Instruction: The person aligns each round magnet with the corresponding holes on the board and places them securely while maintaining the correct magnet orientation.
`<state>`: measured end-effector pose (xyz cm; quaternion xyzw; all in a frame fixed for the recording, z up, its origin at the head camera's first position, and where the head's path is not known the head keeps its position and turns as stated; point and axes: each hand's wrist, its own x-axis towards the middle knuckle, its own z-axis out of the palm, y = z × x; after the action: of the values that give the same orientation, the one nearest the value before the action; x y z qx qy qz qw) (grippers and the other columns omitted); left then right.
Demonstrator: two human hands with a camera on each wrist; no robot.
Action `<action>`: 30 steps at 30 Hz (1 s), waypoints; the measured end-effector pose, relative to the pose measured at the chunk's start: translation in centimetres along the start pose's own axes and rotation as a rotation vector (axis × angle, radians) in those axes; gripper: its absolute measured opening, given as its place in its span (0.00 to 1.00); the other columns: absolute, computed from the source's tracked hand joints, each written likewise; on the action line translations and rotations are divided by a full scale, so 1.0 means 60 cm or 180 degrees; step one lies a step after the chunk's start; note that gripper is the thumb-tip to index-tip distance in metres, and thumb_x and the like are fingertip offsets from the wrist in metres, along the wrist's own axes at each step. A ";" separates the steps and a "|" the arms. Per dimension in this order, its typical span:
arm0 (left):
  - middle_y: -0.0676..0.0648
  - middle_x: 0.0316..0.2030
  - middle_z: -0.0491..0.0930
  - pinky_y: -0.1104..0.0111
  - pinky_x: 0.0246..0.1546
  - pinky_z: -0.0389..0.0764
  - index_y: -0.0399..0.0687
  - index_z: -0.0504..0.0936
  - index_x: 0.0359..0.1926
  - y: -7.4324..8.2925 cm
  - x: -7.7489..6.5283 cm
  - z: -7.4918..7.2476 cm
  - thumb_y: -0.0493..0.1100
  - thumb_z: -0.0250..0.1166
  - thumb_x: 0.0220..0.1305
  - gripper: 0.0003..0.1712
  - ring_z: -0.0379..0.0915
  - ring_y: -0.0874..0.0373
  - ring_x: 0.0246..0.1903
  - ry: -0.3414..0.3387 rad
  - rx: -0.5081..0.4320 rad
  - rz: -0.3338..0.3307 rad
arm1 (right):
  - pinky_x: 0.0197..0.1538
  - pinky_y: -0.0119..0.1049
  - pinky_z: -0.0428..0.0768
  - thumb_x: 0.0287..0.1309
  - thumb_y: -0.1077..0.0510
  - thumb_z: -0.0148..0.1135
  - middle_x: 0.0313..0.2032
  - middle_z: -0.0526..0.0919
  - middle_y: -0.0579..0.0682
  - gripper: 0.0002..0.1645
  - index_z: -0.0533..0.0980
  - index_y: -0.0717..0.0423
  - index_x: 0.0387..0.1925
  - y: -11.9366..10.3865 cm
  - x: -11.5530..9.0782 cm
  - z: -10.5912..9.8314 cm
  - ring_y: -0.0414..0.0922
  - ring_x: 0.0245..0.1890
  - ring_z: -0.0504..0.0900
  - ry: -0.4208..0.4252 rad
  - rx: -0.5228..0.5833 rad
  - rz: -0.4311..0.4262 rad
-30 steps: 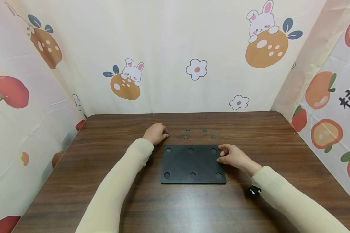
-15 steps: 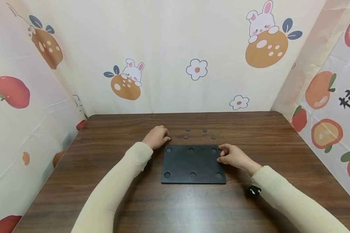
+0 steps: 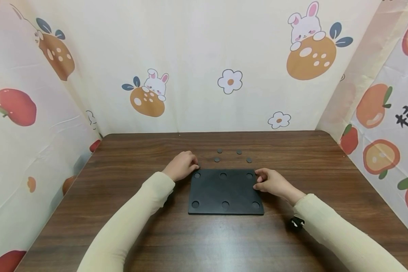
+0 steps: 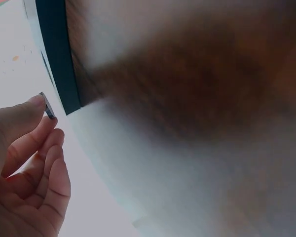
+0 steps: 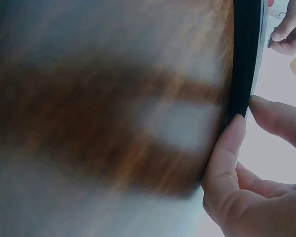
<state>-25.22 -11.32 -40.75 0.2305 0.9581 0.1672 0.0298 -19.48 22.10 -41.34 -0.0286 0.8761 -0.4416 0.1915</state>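
Observation:
In the head view a flat black board (image 3: 222, 190) with several round recesses lies on the table. My left hand (image 3: 183, 166) is at its far left corner. Between that thumb and a fingertip, the left wrist view shows a small dark disc (image 4: 48, 106), pinched on edge and just off the board's corner (image 4: 59, 59). With curled fingers my right hand (image 3: 273, 184) holds the board's right edge near the far corner. Up close in the right wrist view, thumb and finger of the right hand (image 5: 256, 182) touch the board's edge (image 5: 244, 54).
Behind the board, several loose dark discs lie on the brown wooden table (image 3: 149, 145), among them a near one (image 3: 217, 159) and a right-hand one (image 3: 249, 160). A printed curtain (image 3: 197, 45) with rabbits and fruit hangs behind the table and along both sides.
My left hand has come nearer with the disc, from beside the loose discs down to the board's far left corner. The right hand and the board have stayed where they were.

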 end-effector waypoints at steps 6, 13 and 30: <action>0.47 0.41 0.80 0.62 0.46 0.79 0.43 0.85 0.44 0.010 -0.015 0.000 0.44 0.65 0.67 0.10 0.76 0.53 0.43 0.0065 -0.0050 0.0070 | 0.39 0.35 0.81 0.56 0.64 0.67 0.37 0.74 0.53 0.39 0.62 0.70 0.66 0.001 0.000 -0.002 0.43 0.33 0.75 -0.0011 0.0006 0.0001; 0.48 0.39 0.80 0.63 0.45 0.78 0.44 0.85 0.42 0.017 -0.032 0.000 0.44 0.66 0.65 0.09 0.76 0.55 0.41 0.0102 -0.0120 0.0142 | 0.39 0.34 0.81 0.57 0.64 0.67 0.37 0.74 0.53 0.39 0.62 0.70 0.66 0.000 0.000 -0.003 0.43 0.33 0.75 -0.0029 0.0001 0.0009; 0.49 0.40 0.80 0.63 0.46 0.78 0.45 0.86 0.42 0.030 -0.075 -0.007 0.44 0.67 0.64 0.09 0.75 0.55 0.42 0.0154 -0.0211 0.0246 | 0.39 0.34 0.81 0.57 0.64 0.67 0.37 0.74 0.53 0.39 0.61 0.70 0.67 0.001 0.001 -0.001 0.43 0.33 0.75 -0.0044 0.0035 0.0018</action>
<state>-20.46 -11.96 -39.85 0.2621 0.9429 0.2054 0.0078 -19.53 22.21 -41.38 -0.0281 0.8723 -0.4457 0.1990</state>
